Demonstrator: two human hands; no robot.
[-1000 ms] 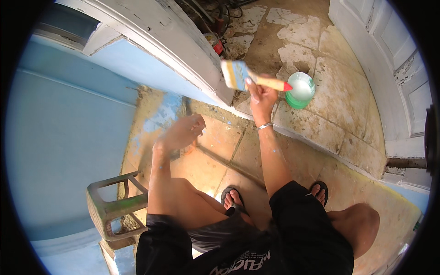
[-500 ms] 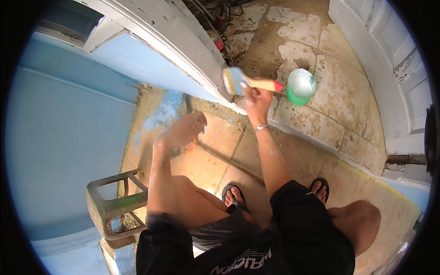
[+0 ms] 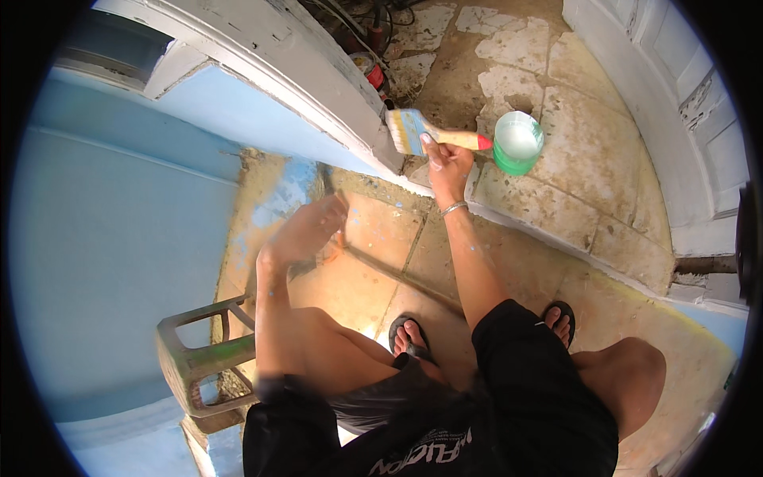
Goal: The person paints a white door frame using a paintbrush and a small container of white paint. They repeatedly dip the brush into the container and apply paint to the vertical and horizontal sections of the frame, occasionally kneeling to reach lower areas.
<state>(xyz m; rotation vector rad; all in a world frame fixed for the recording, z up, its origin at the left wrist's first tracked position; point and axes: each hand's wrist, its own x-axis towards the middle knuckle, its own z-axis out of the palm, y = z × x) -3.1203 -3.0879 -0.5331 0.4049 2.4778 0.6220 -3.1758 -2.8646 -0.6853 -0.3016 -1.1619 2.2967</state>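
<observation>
My right hand grips a flat paintbrush with a pale wooden handle and a red tip; its bristles carry light blue paint and press against the lower edge of a white door frame. A bracelet sits on that wrist. My left hand hangs loosely over the tan floor with its fingers relaxed, holding nothing I can make out. A green container of whitish paint stands on the floor just right of the brush.
A light blue wall fills the left side. A worn green plastic stool stands at the lower left beside my knee. My feet wear black sandals. A white panelled door is on the right, cables and a can lie behind the frame.
My right hand moved the brush slightly down and left along the door frame's edge. My left hand stayed nearly still.
</observation>
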